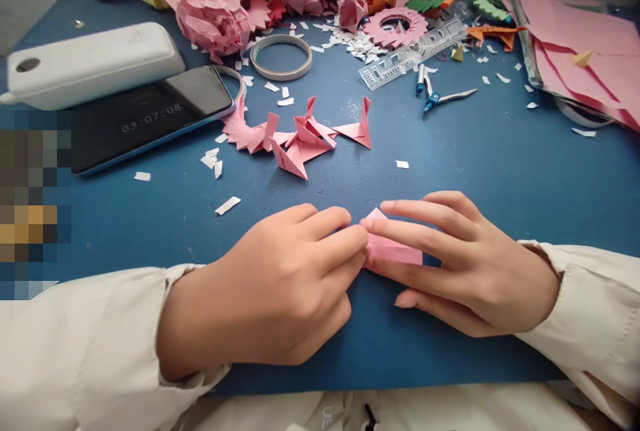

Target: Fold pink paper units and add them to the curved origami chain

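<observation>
Both hands, left hand [280, 277] and right hand [460, 264], grip flat a small, smooth pink paper fold [393, 249] on matte blue mat [500, 171].

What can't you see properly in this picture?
Head view only:
- small folded pink paper piece: mostly covered by the left hand and right hand.
- clear plastic stencil ruler: markings too small to read.
- left edge: blurred by a pixelated block.
- pink paper sheets: cut off by the right edge.

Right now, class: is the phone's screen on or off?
On: the phone lies flat on the blue mat, its dark screen showing timer digits.
</observation>
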A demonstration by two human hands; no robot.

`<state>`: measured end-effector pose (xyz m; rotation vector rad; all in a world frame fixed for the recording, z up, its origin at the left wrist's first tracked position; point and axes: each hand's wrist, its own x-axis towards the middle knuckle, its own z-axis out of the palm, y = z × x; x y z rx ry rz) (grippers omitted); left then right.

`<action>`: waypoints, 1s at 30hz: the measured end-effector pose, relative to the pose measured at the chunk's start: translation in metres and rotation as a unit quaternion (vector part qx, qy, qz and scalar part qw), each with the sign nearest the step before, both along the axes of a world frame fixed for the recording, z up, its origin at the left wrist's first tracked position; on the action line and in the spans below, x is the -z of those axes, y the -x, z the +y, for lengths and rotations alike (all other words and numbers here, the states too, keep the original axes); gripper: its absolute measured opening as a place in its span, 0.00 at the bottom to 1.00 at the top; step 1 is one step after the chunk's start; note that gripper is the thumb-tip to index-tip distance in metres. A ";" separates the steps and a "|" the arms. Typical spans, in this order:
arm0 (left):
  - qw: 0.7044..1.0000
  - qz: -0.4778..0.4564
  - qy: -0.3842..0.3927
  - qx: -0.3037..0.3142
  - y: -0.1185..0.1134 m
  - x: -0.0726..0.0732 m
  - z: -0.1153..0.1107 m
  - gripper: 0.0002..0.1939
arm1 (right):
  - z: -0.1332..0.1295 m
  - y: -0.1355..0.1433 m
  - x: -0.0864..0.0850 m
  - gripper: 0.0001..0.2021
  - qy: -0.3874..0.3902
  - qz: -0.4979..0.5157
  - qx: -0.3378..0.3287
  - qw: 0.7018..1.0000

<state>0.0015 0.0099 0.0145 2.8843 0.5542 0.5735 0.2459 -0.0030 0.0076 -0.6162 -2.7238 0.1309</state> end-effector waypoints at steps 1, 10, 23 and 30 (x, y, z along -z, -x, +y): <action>1.000 0.004 0.002 0.010 0.000 -0.001 0.001 0.15 | 0.000 0.000 0.000 0.18 0.004 -0.008 0.000 1.000; 0.999 -0.009 0.034 0.041 0.001 0.001 0.003 0.16 | -0.002 0.012 -0.001 0.18 0.039 -0.040 0.006 0.998; 0.995 0.038 -0.086 0.042 0.005 -0.001 0.004 0.08 | -0.003 0.003 -0.005 0.11 -0.032 0.010 0.004 0.999; 0.993 0.031 -0.108 0.026 0.005 -0.003 0.000 0.18 | -0.001 0.005 -0.005 0.02 -0.015 0.022 0.015 1.000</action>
